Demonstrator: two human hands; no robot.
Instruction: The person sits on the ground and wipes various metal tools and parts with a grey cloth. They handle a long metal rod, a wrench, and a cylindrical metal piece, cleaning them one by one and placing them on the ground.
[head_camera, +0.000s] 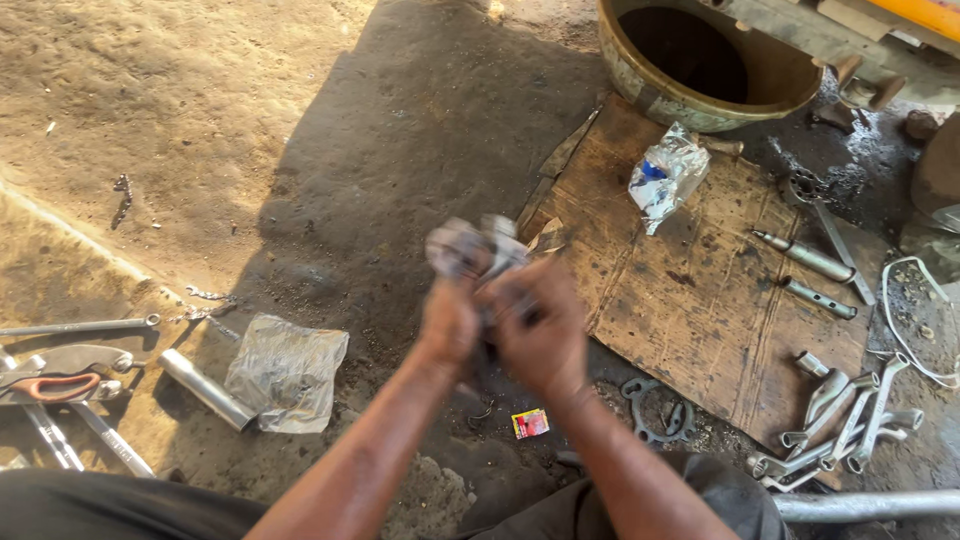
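- Rag (478, 248), grey and crumpled, is bunched above the ground at the middle of the view, blurred, gripped from below by both hands.
- Left hand (448, 322) is closed around the rag's lower part.
- Right hand (535, 325) is closed too, fingers curled on the rag just beside the left.
- Small red and yellow packet (530, 423) lies flat on the dirt floor (200, 120) near the wrists.
- Clear plastic bag (287, 372) lies crumpled to the left, touching a metal tube (205, 389).
- Wrenches (840, 425) are piled at the right.
- Silvery foil pouch (665, 177) with a blue patch rests on the wooden board (700, 290).
- Round metal basin (705, 60) stands beyond the board.
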